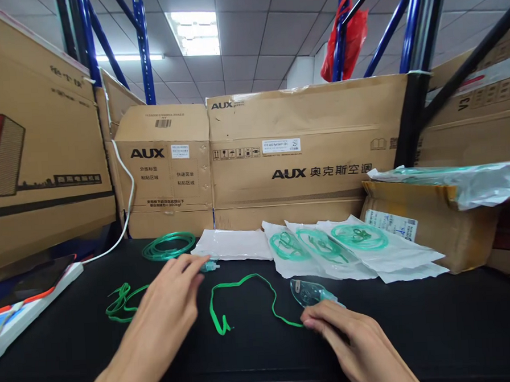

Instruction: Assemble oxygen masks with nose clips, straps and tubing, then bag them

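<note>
My left hand (169, 301) reaches over the black table with fingers stretched out. Its fingertips are beside a small light-teal plastic connector (210, 266); whether they touch it is unclear. At the right, my right hand (346, 334) pinches one end of a green elastic strap (251, 276), which curves loosely leftward to a folded end. Just beyond those fingers lies a clear teal breathing mask (307, 292), its near side partly covered by my right hand. A second, bunched green strap (123, 303) runs behind my left wrist.
Coiled green tubing (168, 246) and a flat white packet (234, 244) lie at the back. Several packed tubing sets (360, 237) overlap near an open carton (436, 221). AUX cardboard (297, 171) walls the rear. A white power strip (34, 313) and phone (41, 276) are left.
</note>
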`<state>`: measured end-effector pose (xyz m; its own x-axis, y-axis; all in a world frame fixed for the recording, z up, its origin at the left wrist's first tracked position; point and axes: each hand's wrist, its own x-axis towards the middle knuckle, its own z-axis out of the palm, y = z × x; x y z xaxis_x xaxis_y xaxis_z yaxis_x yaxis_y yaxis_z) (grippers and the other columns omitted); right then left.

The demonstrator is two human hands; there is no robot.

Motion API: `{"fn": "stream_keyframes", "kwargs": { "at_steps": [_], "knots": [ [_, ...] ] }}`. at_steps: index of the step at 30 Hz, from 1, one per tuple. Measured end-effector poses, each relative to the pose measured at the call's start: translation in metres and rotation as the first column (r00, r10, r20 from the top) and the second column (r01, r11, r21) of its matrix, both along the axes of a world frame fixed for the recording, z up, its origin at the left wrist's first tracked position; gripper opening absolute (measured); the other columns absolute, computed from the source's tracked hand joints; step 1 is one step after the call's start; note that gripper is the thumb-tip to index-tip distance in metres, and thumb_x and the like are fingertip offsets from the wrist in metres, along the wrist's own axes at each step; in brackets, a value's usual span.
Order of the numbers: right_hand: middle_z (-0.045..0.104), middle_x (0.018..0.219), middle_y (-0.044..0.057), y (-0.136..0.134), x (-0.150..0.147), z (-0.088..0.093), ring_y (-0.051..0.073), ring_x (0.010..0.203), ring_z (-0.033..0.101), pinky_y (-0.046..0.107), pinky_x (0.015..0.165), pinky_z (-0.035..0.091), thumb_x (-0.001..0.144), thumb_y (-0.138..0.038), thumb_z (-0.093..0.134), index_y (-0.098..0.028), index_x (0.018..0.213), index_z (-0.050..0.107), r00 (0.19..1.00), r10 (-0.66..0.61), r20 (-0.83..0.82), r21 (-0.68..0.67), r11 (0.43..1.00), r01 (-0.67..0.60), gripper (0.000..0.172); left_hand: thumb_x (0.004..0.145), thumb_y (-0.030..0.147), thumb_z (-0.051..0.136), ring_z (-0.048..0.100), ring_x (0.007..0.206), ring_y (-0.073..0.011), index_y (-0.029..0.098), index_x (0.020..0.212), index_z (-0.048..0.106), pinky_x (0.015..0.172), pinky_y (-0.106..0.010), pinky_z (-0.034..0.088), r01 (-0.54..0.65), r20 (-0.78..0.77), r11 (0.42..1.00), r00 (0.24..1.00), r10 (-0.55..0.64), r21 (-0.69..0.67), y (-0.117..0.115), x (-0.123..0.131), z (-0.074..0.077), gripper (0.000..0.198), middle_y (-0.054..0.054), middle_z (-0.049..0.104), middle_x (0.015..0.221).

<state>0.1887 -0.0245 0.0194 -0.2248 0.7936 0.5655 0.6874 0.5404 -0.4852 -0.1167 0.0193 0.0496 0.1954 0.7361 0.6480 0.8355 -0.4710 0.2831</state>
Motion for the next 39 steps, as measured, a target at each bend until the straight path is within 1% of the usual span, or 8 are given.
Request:
{"fn": "stream_keyframes", "kwargs": {
  "at_steps": [4,9,20,24,29,32,34,39],
  "knots": [
    [0.080,0.082,-0.004,0.002,-0.003,-0.002,0.017,0.075,0.076,0.023,0.071,0.054,0.100,-0.030,0.058,-0.029,0.086,0.077,0.994,0.012,-0.109,-0.040,0.999,-0.017,0.024,0.104,0.034,0.056,0.068,0.115,-0.0255,0.027,0.133,0.067,0.100,-0.038,0.055,0.363,0.079,0.918,0.932,-0.355,-0.158,-0.023,0.065,-0.011,0.032,-0.004,0.073,0.128],
    [0.083,0.091,-0.002,0.002,-0.003,-0.006,0.018,0.082,0.078,0.021,0.075,0.057,0.098,-0.034,0.064,-0.031,0.094,0.082,0.972,0.036,-0.230,-0.094,0.994,-0.059,0.019,0.104,0.020,0.054,0.069,0.116,-0.0263,0.021,0.135,0.068,0.103,-0.040,0.052,0.464,0.132,0.834,0.885,-0.446,-0.299,-0.026,0.106,-0.027,0.034,-0.008,0.075,0.127],
    [0.084,0.092,-0.001,-0.002,-0.004,-0.007,0.021,0.084,0.078,0.025,0.078,0.060,0.096,-0.028,0.070,-0.034,0.099,0.085,0.974,0.055,-0.221,-0.014,0.998,-0.059,0.016,0.102,0.019,0.059,0.072,0.087,-0.0201,0.032,0.108,0.083,0.079,-0.027,0.047,0.533,0.384,0.790,0.827,-0.410,-0.305,-0.024,0.102,-0.028,0.028,0.001,0.081,0.094],
    [0.083,0.091,0.000,-0.002,-0.003,-0.003,0.021,0.083,0.078,0.028,0.079,0.061,0.096,-0.028,0.069,-0.032,0.100,0.084,0.985,0.067,-0.157,0.048,0.997,-0.060,0.015,0.100,0.024,0.062,0.068,0.077,-0.0197,0.032,0.106,0.084,0.071,-0.028,0.044,0.511,0.380,0.803,0.839,-0.390,-0.306,-0.023,0.103,-0.028,0.025,0.000,0.079,0.087],
    [0.078,0.114,0.007,0.008,0.011,0.008,0.029,0.106,0.074,0.042,0.093,0.061,0.094,-0.037,0.069,-0.030,0.117,0.078,0.990,-0.116,-0.078,0.246,0.960,0.132,0.025,0.096,0.029,0.068,0.064,0.071,-0.0203,0.029,0.102,0.086,0.068,-0.029,0.042,0.457,0.374,0.831,0.865,-0.334,-0.316,-0.021,0.102,-0.031,0.019,-0.002,0.077,0.079],
    [0.073,0.132,0.010,0.020,0.020,0.008,0.034,0.121,0.070,0.053,0.103,0.057,0.092,-0.040,0.070,-0.030,0.133,0.071,0.982,-0.191,0.007,0.133,0.973,0.188,0.042,0.095,0.033,0.068,0.066,0.072,-0.0209,0.030,0.104,0.086,0.069,-0.029,0.043,0.473,0.403,0.819,0.852,-0.333,-0.325,-0.020,0.101,-0.032,0.020,-0.002,0.080,0.082],
    [0.073,0.134,0.010,0.025,0.021,0.009,0.034,0.125,0.069,0.054,0.107,0.054,0.092,-0.037,0.068,-0.029,0.133,0.070,0.988,-0.154,0.031,0.030,0.988,0.153,0.041,0.095,0.035,0.067,0.065,0.071,-0.0212,0.031,0.107,0.085,0.068,-0.029,0.043,0.462,0.399,0.824,0.859,-0.322,-0.329,-0.020,0.100,-0.032,0.022,-0.003,0.080,0.082],
    [0.076,0.131,0.011,0.023,0.006,0.019,0.035,0.128,0.066,0.051,0.109,0.052,0.090,-0.050,0.070,-0.025,0.122,0.074,0.957,-0.103,-0.273,-0.183,0.982,0.054,0.041,0.094,0.031,0.064,0.060,0.066,-0.0185,0.031,0.106,0.086,0.064,-0.028,0.041,0.483,0.481,0.819,0.822,-0.304,-0.309,-0.021,0.100,-0.029,0.025,-0.002,0.079,0.080]
  ]
}}
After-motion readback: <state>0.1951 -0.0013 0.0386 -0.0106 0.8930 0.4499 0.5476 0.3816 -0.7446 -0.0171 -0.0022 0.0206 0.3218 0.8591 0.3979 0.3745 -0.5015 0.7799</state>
